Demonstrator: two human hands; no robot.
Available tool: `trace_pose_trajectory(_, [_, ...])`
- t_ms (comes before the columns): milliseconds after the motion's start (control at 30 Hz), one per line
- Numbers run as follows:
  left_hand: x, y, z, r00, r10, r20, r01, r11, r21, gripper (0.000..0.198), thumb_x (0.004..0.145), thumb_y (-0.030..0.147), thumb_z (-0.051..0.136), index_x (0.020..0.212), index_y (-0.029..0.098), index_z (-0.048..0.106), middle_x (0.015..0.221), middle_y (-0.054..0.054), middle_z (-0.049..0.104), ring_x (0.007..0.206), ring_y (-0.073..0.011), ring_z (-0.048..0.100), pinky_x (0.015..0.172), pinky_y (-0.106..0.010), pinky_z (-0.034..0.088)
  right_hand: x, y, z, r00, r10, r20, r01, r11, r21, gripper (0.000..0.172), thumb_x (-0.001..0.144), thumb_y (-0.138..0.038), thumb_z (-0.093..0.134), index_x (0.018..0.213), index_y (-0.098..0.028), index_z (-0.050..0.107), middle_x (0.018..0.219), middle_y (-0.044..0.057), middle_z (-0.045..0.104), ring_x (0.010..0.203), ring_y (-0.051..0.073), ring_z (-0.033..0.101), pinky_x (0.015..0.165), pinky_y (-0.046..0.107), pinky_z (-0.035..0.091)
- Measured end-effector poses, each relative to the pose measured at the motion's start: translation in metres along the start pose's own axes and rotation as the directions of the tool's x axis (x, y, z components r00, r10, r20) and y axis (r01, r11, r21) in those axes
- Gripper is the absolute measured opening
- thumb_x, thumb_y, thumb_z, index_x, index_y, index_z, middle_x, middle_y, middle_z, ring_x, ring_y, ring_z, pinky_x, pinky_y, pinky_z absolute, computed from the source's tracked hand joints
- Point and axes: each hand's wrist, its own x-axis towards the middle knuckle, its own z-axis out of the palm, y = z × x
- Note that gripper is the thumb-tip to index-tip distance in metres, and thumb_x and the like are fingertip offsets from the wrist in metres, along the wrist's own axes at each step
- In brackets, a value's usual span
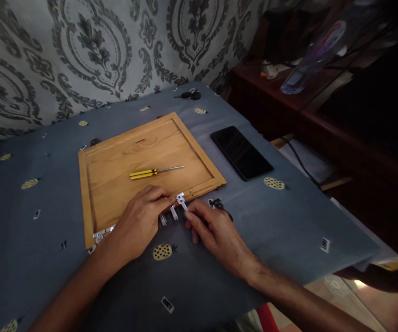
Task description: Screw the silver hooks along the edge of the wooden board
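A framed wooden panel (157, 147) lies flat on the cloth-covered table. Over its front edge, my right hand (212, 226) pinches a small silver metal bracket (181, 199) with holes in it. My left hand (145, 216) rests across the same edge with its fingers drawn together, their tips close to that bracket; what they grip, if anything, is hidden. Between the hands, more metal brackets (174, 212) stick out from the panel's edge. Silver hinge-like pieces (99, 236) sit at the front left corner, partly behind my left hand. On the panel lies a yellow-handled screwdriver (150, 173).
A black phone (242, 153) lies right of the panel. Keys (192, 94) are near the back edge of the blue tablecloth (46, 184). Behind my right hand is a dark object (221, 205). A plastic bottle (309, 60) stands on the brown furniture at right.
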Motion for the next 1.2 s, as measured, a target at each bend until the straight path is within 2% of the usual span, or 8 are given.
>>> trace_pose_trajectory(667, [-0.0011, -0.0004, -0.0007, 0.998, -0.028, 0.056, 0.027, 0.999, 0.018, 0.043, 0.091, 0.0, 0.039, 0.117, 0.018, 0.069, 0.105, -0.009, 0.069, 0.098, -0.0214, 0.063, 0.087, -0.045, 0.056, -0.0017, 0.0012, 0.0006, 1.0, 0.018, -0.002, -0.018, 1.0, -0.019, 0.022, 0.096, -0.029, 0.042, 0.078, -0.022, 0.051, 0.053, -0.004, 0.056, 0.05, 0.012, 0.055, 0.055, 0.025, 0.039])
trace_pose_trajectory(867, [-0.0023, -0.0015, 0.0005, 0.998, -0.036, 0.054, 0.035, 0.999, 0.012, 0.049, 0.088, -0.003, 0.038, 0.118, 0.021, 0.068, 0.107, -0.008, 0.069, 0.1, -0.0219, 0.063, 0.088, -0.044, 0.055, -0.0025, 0.0025, 0.0014, 1.0, -0.002, -0.012, 0.002, 0.999, -0.032, 0.019, 0.096, -0.026, 0.044, 0.08, -0.022, 0.052, 0.055, -0.004, 0.056, 0.052, 0.012, 0.056, 0.057, 0.025, 0.039])
trace_pose_trajectory(1200, [-0.0021, -0.0006, -0.0005, 0.999, -0.045, 0.003, 0.045, 0.999, -0.027, 0.048, 0.087, -0.004, 0.037, 0.115, 0.017, 0.069, 0.112, -0.009, 0.069, 0.104, -0.0197, 0.064, 0.091, -0.041, 0.055, -0.0054, 0.0011, -0.001, 1.0, -0.03, -0.002, 0.03, 0.998, -0.052, 0.017, 0.097, -0.023, 0.044, 0.082, -0.021, 0.051, 0.06, -0.003, 0.056, 0.056, 0.012, 0.056, 0.058, 0.025, 0.039])
